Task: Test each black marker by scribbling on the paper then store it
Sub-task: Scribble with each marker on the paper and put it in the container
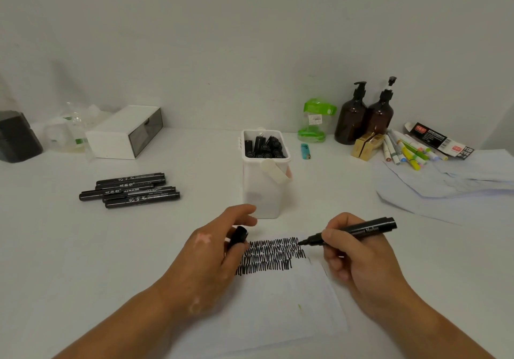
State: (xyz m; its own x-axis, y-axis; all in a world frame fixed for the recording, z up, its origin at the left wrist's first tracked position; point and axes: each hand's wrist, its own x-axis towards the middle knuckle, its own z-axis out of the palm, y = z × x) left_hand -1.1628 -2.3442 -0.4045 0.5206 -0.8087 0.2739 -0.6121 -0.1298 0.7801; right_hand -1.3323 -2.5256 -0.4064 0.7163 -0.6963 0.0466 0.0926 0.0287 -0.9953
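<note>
marker (372, 228) in right grip (358, 258), tip on paper (292, 303).

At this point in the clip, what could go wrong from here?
1. The left hand, holding the cap, rests over the left end of the scribbles; fresh ink may smear onto skin.
2. The right hand holds the black marker with its tip seemingly close to the edge of the paper; a stroke could run onto the white table.
</note>
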